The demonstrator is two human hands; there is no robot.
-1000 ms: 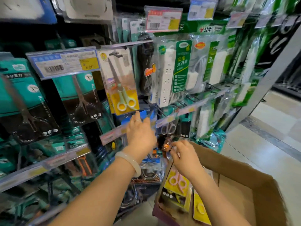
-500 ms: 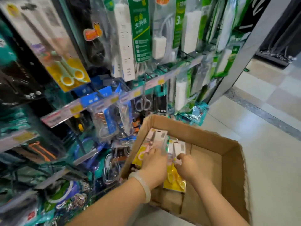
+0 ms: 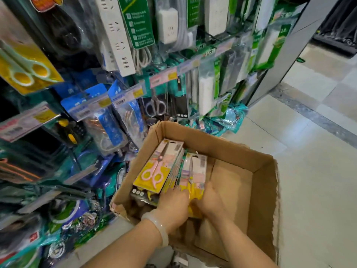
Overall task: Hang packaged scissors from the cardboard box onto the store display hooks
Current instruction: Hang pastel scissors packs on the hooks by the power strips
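I look down past the display rack [image 3: 164, 78], already hung thick with stock, to the cardboard box [image 3: 241, 151] near on the floor. A stack of packaged scissors [image 3: 156, 169] lies at its left side, unhung (plenty left). My left hand [image 3: 173, 206] and right hand [image 3: 210, 202] both curl around the stack's near end.
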